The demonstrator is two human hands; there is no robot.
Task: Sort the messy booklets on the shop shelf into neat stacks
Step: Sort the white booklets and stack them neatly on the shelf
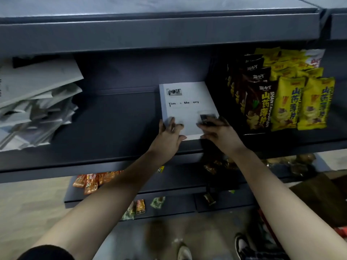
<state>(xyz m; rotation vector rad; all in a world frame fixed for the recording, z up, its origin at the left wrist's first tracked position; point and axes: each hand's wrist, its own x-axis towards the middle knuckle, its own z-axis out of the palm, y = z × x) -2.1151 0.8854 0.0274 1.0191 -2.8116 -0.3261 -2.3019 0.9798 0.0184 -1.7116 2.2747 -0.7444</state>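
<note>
Your two bare forearms reach forward from the bottom corners and draw close together at the wrists, with a dark sleeve [47,253] showing on your left upper arm. Your left hand [170,136] lies palm down, its fingers spread and fairly straight on the near left corner of the booklet [187,107], thumb against the near edge. Your right hand [219,132] sits just beside it, palm down, fingers stretched over the near right corner, thumb at the same edge.
</note>
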